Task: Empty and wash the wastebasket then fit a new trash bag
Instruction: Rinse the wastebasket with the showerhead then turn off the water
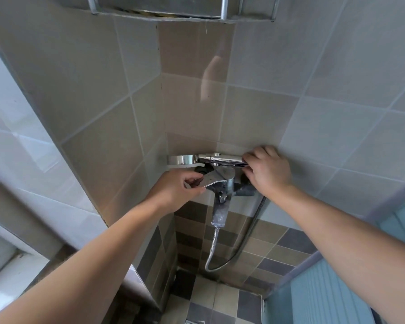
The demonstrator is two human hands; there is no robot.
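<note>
Left hand (178,188) pinches the mixer lever (214,178); right hand (267,170) grips the shower handle (222,158) against the tiled corner; wastebasket unseen

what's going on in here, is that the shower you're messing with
A person is at the wall-mounted shower mixer in a tiled corner. Their left hand pinches the end of the chrome lever handle, while the right hand grips the handle of the hand shower, which lies across the top of the mixer. The metal hose loops down below. No water is visibly running, and no wastebasket is in view.
</note>
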